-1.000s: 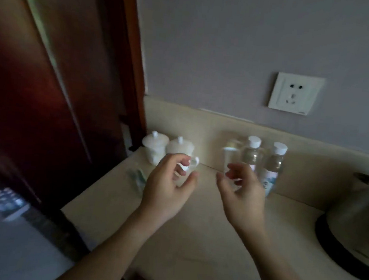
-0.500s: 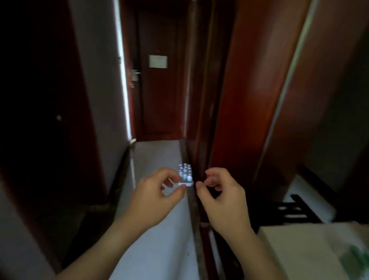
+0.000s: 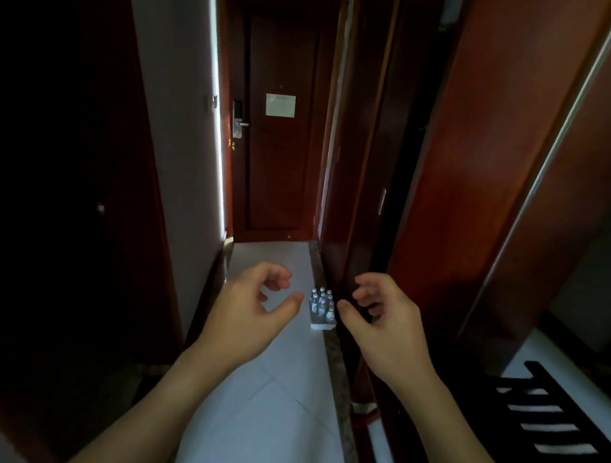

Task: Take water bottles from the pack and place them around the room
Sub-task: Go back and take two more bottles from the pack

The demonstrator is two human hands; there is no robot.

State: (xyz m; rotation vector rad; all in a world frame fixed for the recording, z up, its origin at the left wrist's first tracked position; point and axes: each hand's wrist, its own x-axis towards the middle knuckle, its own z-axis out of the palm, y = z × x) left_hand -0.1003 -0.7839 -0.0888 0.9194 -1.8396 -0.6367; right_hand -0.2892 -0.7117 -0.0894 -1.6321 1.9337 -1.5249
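Note:
A pack of water bottles (image 3: 322, 309) with white caps sits on the pale tiled floor of a narrow hallway, close to the wooden wall on the right. It looks small and lies some way ahead of me. My left hand (image 3: 252, 311) and my right hand (image 3: 381, 323) are raised in front of me, either side of the pack in the view. Both hands are empty, with fingers loosely curled and apart.
A dark wooden door (image 3: 276, 125) with a lock and a white notice closes the hallway's far end. Dark wood panels (image 3: 468, 171) line the right side; a white wall (image 3: 169, 127) and dark doorway stand left. A black slatted rack (image 3: 566, 438) is at lower right.
My view has swung from the counter with bottles, cups and kettle to the hallway. The counter is out of sight. The pack now appears larger and my hands have spread slightly.

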